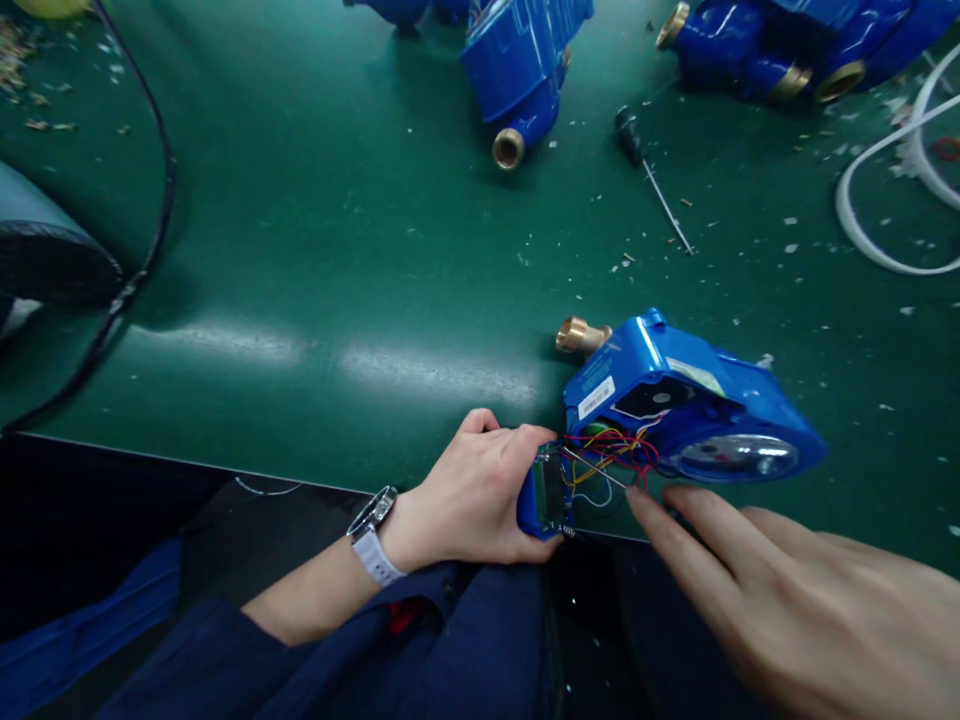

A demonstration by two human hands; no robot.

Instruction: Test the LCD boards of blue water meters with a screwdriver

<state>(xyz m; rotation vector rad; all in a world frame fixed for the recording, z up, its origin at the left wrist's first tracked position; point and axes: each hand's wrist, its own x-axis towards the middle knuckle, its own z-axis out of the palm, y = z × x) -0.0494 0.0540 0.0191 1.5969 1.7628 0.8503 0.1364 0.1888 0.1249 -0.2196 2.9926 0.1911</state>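
A small blue housing with a circuit board (pixel 551 488) is gripped in my left hand (pixel 472 490) at the front edge of the table. My right hand (pixel 795 590) is closed around a screwdriver (pixel 598 468); its thin metal shaft points left with the tip at the board's upper edge, and the handle is mostly hidden by my fingers. Red, yellow and white wires (pixel 615 448) run from the board into an opened blue water meter (pixel 637 350). The meter lies on its side just beyond my right hand, its brass threaded end (pixel 581 336) pointing left.
Another screwdriver (pixel 652 178) lies on the green table (pixel 300 240). More blue meters (pixel 517 70) stand along the back. A white cable (pixel 851 210) curls at the right. On the left are a black cable (pixel 169 170) and a grey cylinder (pixel 45 230). Small scraps are scattered about.
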